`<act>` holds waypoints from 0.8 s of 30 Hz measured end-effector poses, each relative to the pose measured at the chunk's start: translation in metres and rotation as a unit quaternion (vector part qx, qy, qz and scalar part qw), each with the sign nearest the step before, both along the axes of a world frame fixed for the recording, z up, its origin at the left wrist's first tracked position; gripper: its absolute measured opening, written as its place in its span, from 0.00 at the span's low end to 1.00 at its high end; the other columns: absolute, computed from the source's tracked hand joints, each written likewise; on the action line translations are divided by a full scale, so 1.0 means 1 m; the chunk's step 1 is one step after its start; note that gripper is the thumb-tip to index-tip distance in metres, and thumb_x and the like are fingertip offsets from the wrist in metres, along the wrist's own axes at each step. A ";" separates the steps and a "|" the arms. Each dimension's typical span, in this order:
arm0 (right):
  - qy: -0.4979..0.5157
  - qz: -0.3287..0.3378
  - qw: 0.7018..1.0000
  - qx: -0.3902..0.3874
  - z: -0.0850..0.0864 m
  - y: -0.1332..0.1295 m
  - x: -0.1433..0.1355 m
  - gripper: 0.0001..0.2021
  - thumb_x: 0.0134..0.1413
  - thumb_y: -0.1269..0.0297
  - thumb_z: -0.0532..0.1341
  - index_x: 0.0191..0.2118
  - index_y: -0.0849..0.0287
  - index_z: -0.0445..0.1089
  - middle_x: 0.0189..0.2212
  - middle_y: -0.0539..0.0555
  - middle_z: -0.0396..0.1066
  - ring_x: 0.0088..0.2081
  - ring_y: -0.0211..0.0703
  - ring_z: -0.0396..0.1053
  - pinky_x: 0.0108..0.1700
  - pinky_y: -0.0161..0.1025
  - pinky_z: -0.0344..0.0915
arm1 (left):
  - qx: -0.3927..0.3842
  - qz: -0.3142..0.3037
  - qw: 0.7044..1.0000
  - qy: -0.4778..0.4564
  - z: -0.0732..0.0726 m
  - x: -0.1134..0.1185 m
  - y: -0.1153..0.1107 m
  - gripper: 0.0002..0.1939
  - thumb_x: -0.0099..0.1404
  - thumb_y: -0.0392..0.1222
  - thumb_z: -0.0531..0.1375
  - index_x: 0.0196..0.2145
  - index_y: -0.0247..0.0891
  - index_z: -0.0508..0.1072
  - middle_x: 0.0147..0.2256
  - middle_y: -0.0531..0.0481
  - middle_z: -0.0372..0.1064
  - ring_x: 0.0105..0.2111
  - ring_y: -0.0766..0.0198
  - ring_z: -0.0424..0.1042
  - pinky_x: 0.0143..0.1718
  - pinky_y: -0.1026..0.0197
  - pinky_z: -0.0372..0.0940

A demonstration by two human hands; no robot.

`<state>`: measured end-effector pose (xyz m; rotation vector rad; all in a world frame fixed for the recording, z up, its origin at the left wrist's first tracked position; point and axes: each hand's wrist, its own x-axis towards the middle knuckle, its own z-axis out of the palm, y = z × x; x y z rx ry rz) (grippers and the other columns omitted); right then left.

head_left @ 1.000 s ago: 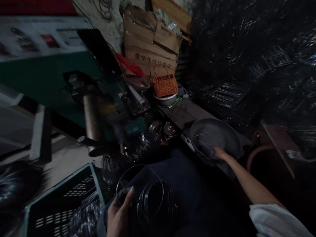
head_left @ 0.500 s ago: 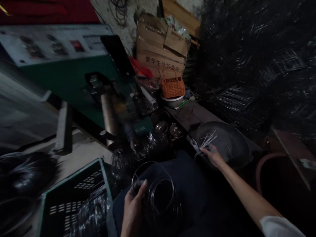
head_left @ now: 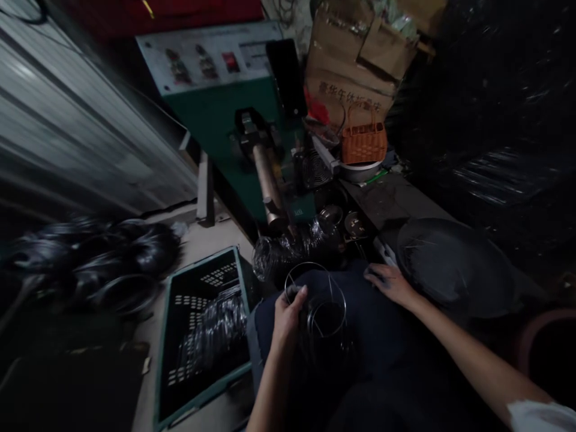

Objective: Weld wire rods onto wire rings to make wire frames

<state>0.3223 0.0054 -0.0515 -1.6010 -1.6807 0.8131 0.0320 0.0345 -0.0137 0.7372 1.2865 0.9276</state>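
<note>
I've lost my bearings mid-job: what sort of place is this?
Probably a small metal-wire workshop: a green machine with a front panel stands ahead, what look like dark wire coils lie heaped to the left, and the left hand holds a thin wire hoop.

A grey bench [head_left: 387, 201] on the right bears a wide, dark round tray [head_left: 463, 264] at its near end and a pale bowl [head_left: 360, 173] farther back. On the pale floor [head_left: 191, 241] rest a green-rimmed crate [head_left: 216, 386] and a heap of dark coils [head_left: 96, 255].
</note>
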 end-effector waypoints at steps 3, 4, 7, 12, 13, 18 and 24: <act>-0.042 0.045 0.998 -0.011 0.005 0.003 -0.008 0.14 0.62 0.54 0.53 0.33 0.58 0.69 0.29 0.54 0.72 0.32 0.45 0.70 0.38 0.40 0.65 | 0.016 0.005 1.000 0.003 -0.008 -0.022 -0.002 0.20 0.47 0.52 0.70 0.25 0.35 0.67 0.16 0.59 0.59 0.13 0.75 0.55 0.14 0.71 0.51; -0.055 0.060 0.997 -0.016 0.006 0.004 -0.013 0.15 0.63 0.55 0.52 0.34 0.58 0.69 0.29 0.53 0.71 0.31 0.43 0.70 0.37 0.39 0.65 | 0.025 0.012 1.000 0.002 -0.008 -0.031 -0.004 0.19 0.48 0.51 0.69 0.26 0.35 0.67 0.17 0.59 0.59 0.14 0.75 0.55 0.15 0.71 0.52; -0.104 0.112 0.988 -0.029 0.001 0.012 -0.035 0.14 0.64 0.57 0.51 0.38 0.58 0.69 0.30 0.52 0.72 0.32 0.42 0.71 0.38 0.36 0.65 | 0.052 0.040 0.998 -0.011 -0.002 -0.053 -0.009 0.17 0.52 0.49 0.68 0.27 0.36 0.67 0.18 0.59 0.60 0.15 0.76 0.56 0.16 0.72 0.54; -0.227 0.161 0.957 -0.077 -0.018 0.012 -0.078 0.07 0.56 0.62 0.60 0.30 0.60 0.71 0.30 0.57 0.73 0.36 0.48 0.72 0.38 0.37 0.64 | 0.052 0.086 0.995 -0.025 0.007 -0.073 -0.020 0.16 0.53 0.48 0.68 0.26 0.36 0.66 0.19 0.59 0.61 0.15 0.76 0.58 0.18 0.72 0.56; -0.252 0.161 0.950 -0.091 -0.024 0.008 -0.085 0.08 0.55 0.62 0.62 0.30 0.60 0.71 0.29 0.59 0.73 0.35 0.50 0.72 0.37 0.38 0.64 | 0.051 0.092 0.994 -0.027 0.006 -0.076 -0.021 0.16 0.52 0.48 0.68 0.26 0.36 0.66 0.19 0.59 0.61 0.16 0.75 0.59 0.18 0.72 0.56; -0.332 0.143 0.920 -0.148 -0.050 -0.022 -0.114 0.06 0.58 0.66 0.60 0.37 0.64 0.71 0.36 0.61 0.73 0.37 0.48 0.72 0.39 0.43 0.66 | 0.046 0.100 0.994 -0.024 -0.006 -0.082 -0.023 0.17 0.51 0.48 0.69 0.26 0.35 0.66 0.19 0.58 0.61 0.17 0.74 0.60 0.19 0.71 0.57; -0.335 0.113 0.924 -0.146 -0.032 -0.022 -0.125 0.08 0.57 0.69 0.58 0.42 0.65 0.68 0.37 0.61 0.73 0.39 0.49 0.72 0.39 0.40 0.65 | 0.061 0.107 0.992 -0.010 -0.009 -0.084 -0.023 0.18 0.50 0.50 0.68 0.27 0.36 0.68 0.19 0.58 0.63 0.17 0.74 0.60 0.19 0.71 0.57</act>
